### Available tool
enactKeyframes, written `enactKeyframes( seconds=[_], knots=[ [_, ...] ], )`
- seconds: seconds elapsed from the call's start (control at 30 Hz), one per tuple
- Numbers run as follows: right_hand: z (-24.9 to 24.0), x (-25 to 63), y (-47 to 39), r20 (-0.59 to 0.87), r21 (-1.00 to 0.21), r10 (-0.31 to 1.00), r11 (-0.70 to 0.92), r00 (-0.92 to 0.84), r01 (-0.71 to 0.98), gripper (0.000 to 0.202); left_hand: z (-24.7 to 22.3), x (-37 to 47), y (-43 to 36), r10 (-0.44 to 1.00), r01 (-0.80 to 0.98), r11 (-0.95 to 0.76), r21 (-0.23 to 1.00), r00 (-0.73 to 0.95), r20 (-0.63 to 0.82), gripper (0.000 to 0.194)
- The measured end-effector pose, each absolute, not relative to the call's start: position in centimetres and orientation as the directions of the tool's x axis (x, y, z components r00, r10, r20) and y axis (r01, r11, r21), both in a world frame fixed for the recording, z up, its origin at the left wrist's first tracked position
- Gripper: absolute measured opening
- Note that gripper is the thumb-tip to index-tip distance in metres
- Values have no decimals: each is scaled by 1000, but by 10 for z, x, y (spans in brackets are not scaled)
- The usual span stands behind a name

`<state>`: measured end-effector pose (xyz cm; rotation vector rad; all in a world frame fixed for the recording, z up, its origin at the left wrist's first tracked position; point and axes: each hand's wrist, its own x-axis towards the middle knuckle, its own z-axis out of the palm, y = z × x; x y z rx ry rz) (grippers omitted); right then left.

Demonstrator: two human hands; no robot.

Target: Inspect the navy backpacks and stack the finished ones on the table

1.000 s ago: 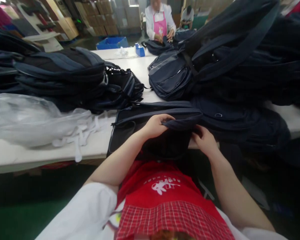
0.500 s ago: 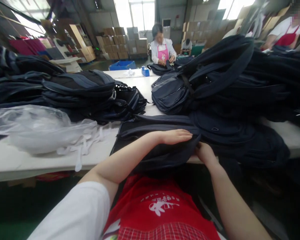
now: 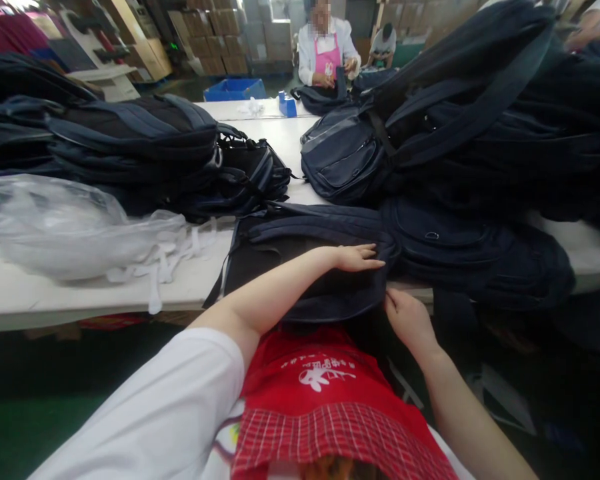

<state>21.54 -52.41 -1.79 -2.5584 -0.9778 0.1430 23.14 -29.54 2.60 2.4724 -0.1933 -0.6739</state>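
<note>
A dark navy backpack (image 3: 300, 230) lies flat at the near edge of the white table, its black panel and padded straps facing up. My left hand (image 3: 359, 258) rests on it near its right end, fingers spread. At the bag's lower right edge, my right hand (image 3: 407, 317) is closed, thumb and fingers pinched on the rim. Touching it on the right is another navy backpack (image 3: 445, 247) with a small metal ring on its front.
Stacked backpacks (image 3: 140, 133) stand at the left, with a clear plastic bag (image 3: 65, 227) of white strips before them. A large backpack pile (image 3: 480, 133) rises at the right. Across the white table (image 3: 265, 127), a person in a pink apron (image 3: 327, 60) handles dark fabric near a blue dispenser (image 3: 287, 105).
The view has tilted down. My left hand's fingers have spread apart, and more of the backpack's black panel shows. My right hand has shifted slightly left along the bag's edge.
</note>
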Motion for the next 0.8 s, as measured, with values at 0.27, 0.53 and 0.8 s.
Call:
enactKeyframes(
  seconds=[0.27,0.53,0.8],
  knots=[
    [-27,151,-515,137,-412,724,-579,676,704,32,16,218,-307,-256,-66,-890,451,890,-376,112],
    [-26,142,-500,27,-452,740,-590,672,669,33,11,208,-317,-195,-59,-904,423,938,-287,94],
    [-8,158,-513,193,-333,689,-624,699,707,31,39,178,-334,-103,0,-964,264,920,-379,58]
  ],
)
